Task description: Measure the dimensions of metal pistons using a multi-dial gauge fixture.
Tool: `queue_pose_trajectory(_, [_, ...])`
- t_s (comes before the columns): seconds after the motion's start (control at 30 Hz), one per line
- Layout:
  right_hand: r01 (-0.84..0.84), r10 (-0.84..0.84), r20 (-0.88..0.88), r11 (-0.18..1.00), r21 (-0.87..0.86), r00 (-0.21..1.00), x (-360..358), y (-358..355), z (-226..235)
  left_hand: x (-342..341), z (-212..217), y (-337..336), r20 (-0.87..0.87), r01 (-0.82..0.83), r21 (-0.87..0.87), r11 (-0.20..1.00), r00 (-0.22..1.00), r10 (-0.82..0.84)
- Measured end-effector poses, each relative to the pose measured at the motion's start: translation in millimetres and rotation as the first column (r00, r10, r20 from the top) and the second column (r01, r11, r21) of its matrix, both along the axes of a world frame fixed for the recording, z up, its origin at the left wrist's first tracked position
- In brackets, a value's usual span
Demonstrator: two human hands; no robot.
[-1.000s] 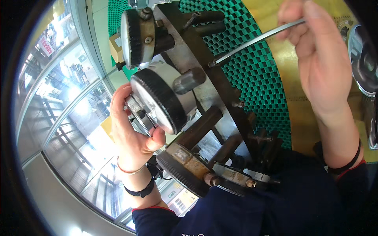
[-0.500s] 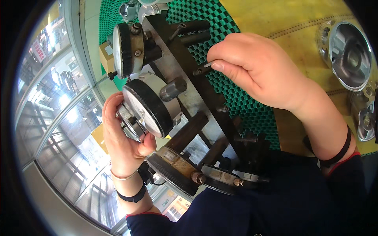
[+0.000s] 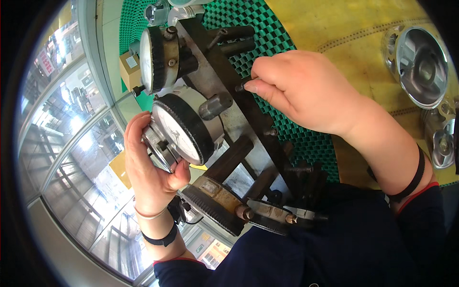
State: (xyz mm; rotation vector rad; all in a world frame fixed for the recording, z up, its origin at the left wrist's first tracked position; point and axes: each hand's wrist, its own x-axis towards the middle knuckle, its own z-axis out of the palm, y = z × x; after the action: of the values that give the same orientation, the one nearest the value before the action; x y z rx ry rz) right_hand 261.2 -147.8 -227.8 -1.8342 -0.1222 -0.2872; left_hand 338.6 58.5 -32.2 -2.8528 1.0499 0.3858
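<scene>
My left hand (image 3: 150, 174) is closed around a silver-rimmed dial gauge (image 3: 161, 149), with its fingers behind the rim and its thumb at the lower edge. Right against it sits a larger dial gauge (image 3: 179, 128) with a black knurled ring, mounted on a dark metal fixture plate (image 3: 217, 79). My right hand (image 3: 306, 93) is pinched closed on the other side of the plate. Its thumb and forefinger meet at a small screw (image 3: 240, 88) sticking out of the plate's edge. They hold a thin metal rod, now almost hidden by the fingers.
Another dial gauge (image 3: 152, 60) is mounted at the plate's upper end, and more gauges (image 3: 210, 205) at its near end by my body. Green matting (image 3: 267, 28) and a yellow sheet (image 3: 344, 24) lie beneath. Metal pistons (image 3: 423, 67) rest at right. A glass partition (image 3: 71, 119) is at left.
My right hand has shifted slightly down and left, bringing its fingertips onto the screw and covering the thin rod. The fixture and gauges have moved slightly; my left hand keeps its hold.
</scene>
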Motion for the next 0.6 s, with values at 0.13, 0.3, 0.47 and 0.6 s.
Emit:
queue_pose_trajectory(0.13, [-0.011, 0.009, -0.071, 1.000, -0.020, 0.997, -2.0, 1.5, 10.4, -1.4, 3.7, 5.9, 0.010, -0.050, 0.023, 0.998, 0.999, 0.049])
queue_pose_trajectory(0.3, [-0.100, 0.100, 0.004, 0.992, 0.074, 0.995, 2.5, -6.9, -7.0, -10.4, 13.3, -12.2, -0.135, -0.105, 0.068, 0.992, 0.984, 0.114])
queue_pose_trajectory(0.47, [-0.086, 0.080, 0.055, 0.989, 0.120, 0.995, -0.7, -7.5, -14.0, 7.9, 21.9, -20.9, -0.135, -0.091, 0.206, 0.974, 0.983, 0.121])
queue_pose_trajectory(0.6, [-0.084, 0.088, -0.007, 0.975, 0.208, 0.996, -2.1, -3.6, -6.9, 29.6, 21.4, -27.0, -0.089, -0.045, 0.112, 0.993, 0.994, 0.055])
